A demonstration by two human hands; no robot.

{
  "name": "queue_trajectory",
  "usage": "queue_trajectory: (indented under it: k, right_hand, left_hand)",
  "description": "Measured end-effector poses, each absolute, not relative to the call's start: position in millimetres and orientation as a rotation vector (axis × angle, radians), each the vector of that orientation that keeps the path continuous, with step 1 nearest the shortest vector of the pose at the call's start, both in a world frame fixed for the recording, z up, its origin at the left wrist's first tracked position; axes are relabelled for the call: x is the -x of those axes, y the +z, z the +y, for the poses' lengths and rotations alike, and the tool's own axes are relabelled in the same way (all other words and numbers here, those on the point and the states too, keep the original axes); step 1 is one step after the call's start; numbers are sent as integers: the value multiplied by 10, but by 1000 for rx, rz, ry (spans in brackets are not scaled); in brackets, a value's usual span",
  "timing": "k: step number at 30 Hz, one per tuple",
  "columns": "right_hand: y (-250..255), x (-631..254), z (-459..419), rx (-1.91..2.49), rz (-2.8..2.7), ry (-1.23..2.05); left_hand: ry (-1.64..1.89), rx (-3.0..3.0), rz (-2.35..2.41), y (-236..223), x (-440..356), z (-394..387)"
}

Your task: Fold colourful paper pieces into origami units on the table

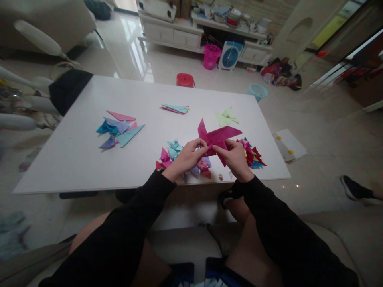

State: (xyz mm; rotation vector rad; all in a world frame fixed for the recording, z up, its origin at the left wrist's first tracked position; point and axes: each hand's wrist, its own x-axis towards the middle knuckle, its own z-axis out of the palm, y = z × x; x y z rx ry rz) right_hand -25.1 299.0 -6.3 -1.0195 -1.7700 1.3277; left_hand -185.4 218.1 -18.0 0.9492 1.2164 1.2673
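Between my two hands, above the table's near side, is a magenta folded-paper pinwheel (218, 136) with pointed blades. My left hand (194, 154) pinches its left side near the centre. On the opposite side, my right hand (235, 157) grips it with the thumb pressed toward the middle. Below and behind my left hand lies a pile of pink, light blue and purple folded papers (174, 150), partly hidden by that hand. A second pile of red, blue and yellow folded papers (256, 158) lies just right of my right hand.
The white table (143, 159) also bears a scattered group of blue, purple and pink folded papers (118, 128), a thin stack of folded strips (175, 109) and a pale green folded paper (227, 117). Beyond its far edge stands a red stool (185, 80); a light blue basket (258, 91) is at the far right corner.
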Motion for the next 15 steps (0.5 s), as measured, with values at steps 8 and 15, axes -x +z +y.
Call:
queue_trajectory:
  k: [8,15]
  right_hand:
    - [-83,236,3005,1041,-1654,1451]
    - [-141,217,3020,1029,-1608,1558]
  left_hand:
    - [1491,-804,1612,-217,1984,2234]
    - [1341,-841,1394,-189,1996,2224]
